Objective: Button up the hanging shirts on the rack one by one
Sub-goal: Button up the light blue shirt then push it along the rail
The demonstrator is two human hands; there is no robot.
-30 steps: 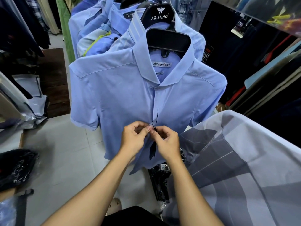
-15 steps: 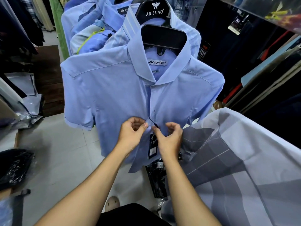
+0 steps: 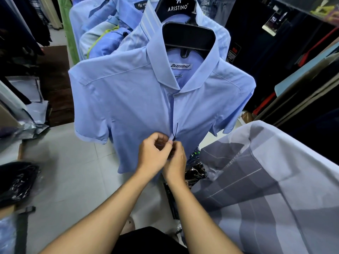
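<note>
Both of my hands meet at the front placket of the blue shirt [image 3: 128, 99], roughly midway down its front. Left hand [image 3: 153, 154] has its fingers curled, thumb and forefinger pinching the edge of the fabric; right hand [image 3: 176, 162] sits just under and behind it, fingers bent onto the other edge, though I cannot see the button itself because my knuckles cover it. I hold the two edges pressed together so, I judge, a button can be worked through its hole. A thin black tag string [image 3: 175, 131] sticks up from the placket just above my fingertips. Above my hands the front looks closed up to the collar; below them the hem hangs behind my wrists, so I cannot tell how many buttons are left. The shirt hangs on a black hanger [image 3: 189, 36] at the front of the row, which keeps it flat and facing me, with more blue shirts [image 3: 110, 33] waiting behind it. A grey striped shirt [image 3: 266, 189] lies just to my right.
</note>
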